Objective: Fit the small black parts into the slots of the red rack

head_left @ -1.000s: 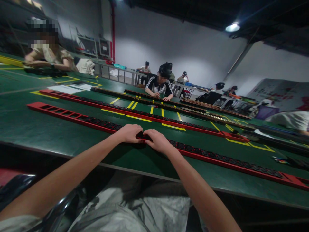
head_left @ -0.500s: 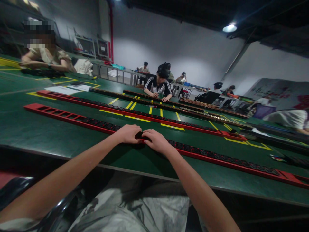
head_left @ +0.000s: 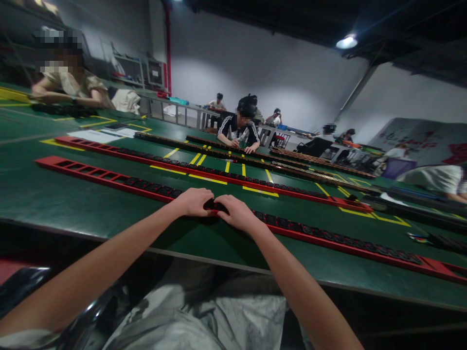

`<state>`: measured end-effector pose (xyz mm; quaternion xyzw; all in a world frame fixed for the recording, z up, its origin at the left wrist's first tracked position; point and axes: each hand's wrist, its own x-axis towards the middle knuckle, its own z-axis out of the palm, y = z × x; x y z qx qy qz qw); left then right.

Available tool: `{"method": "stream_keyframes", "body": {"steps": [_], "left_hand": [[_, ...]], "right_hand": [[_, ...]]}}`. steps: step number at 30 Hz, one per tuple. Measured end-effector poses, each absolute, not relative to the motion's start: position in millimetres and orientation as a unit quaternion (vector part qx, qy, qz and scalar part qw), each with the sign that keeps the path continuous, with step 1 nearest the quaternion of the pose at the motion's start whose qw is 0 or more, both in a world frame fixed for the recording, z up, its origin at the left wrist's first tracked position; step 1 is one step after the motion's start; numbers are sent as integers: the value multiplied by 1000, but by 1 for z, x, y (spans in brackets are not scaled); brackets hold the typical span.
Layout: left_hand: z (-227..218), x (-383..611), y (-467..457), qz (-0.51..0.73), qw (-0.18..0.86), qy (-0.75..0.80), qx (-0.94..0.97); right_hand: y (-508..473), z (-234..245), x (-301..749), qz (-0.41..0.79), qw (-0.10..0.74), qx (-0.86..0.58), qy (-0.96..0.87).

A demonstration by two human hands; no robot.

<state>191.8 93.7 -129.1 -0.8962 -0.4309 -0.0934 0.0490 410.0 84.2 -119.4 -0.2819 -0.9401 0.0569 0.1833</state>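
Observation:
A long red rail (head_left: 109, 176) with black inserts set in its slots runs across the green table (head_left: 54, 204) in front of me. My left hand (head_left: 195, 201) and my right hand (head_left: 237, 212) rest side by side on the rail, fingers curled down onto a small black part (head_left: 212, 205) between them. Both hands press on that part and hide most of it. The slots at the rail's far left end look empty; those to the right of my hands hold black inserts.
A second red rail (head_left: 219, 174) lies parallel farther back, with darker rails behind it. Yellow lines mark the table. White papers (head_left: 98, 134) lie at the left. People sit at the table across from me and at the far left.
My hands have stayed on the same spot of the rail. The view shifted slightly between the oldest frame and now.

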Motion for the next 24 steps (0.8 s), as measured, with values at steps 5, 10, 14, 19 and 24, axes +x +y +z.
{"method": "stream_keyframes", "body": {"steps": [5, 10, 14, 19, 24], "left_hand": [[-128, 192, 93, -89, 49, -429, -898], [-129, 192, 93, -94, 56, -426, -898], [-128, 193, 92, -86, 58, -428, -898], [-129, 192, 93, -87, 57, -429, -897], [-131, 191, 94, -95, 58, -427, -898]], "right_hand": [[83, -119, 410, 59, 185, -277, -941], [83, -118, 410, 59, 185, -276, -941], [85, -120, 410, 50, 180, -271, -944], [86, -121, 410, 47, 185, -266, -945], [85, -121, 410, 50, 186, -266, -945]]}}
